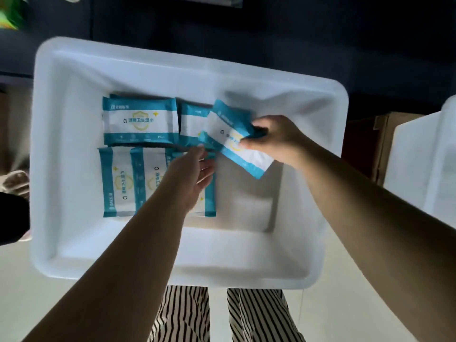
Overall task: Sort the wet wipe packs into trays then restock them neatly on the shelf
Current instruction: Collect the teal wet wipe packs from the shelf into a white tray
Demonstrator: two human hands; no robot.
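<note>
Your right hand (pixel 276 139) pinches a tilted pack (pixel 237 137) by its right edge, thumb on the printed face and fingers curled behind it. The pack hangs at a slant inside the tray (pixel 172 257), its lower corner pointing toward the bare part of the tray floor just below your right hand. Its upper left part overlaps a half-hidden pack (pixel 191 124) lying flat beneath it.

Your left hand (pixel 195 174) reaches in with fingers straight and loosely spread, palm turned toward the right. Its fingertips are just below the tilted pack's lower left corner; you cannot tell whether they touch it. Under this hand and wrist lies a covered pack (pixel 209 206), mostly hidden, only its teal edge showing.

Left of your left hand, two packs lie side by side with their print running sideways: a far-left pack (pixel 116 181) and a middle pack (pixel 150 178), which overlaps it slightly. Above them, beyond your left fingertips, a top-left pack (pixel 140 119) lies flat with print upside down to you, another seeming to sit under it.

The tray is white and deep. Past your right forearm stands a second tray (pixel 424 154), also white. Below the near rim you see your striped trousers (pixel 222 314) over a pale floor (pixel 37 292).
</note>
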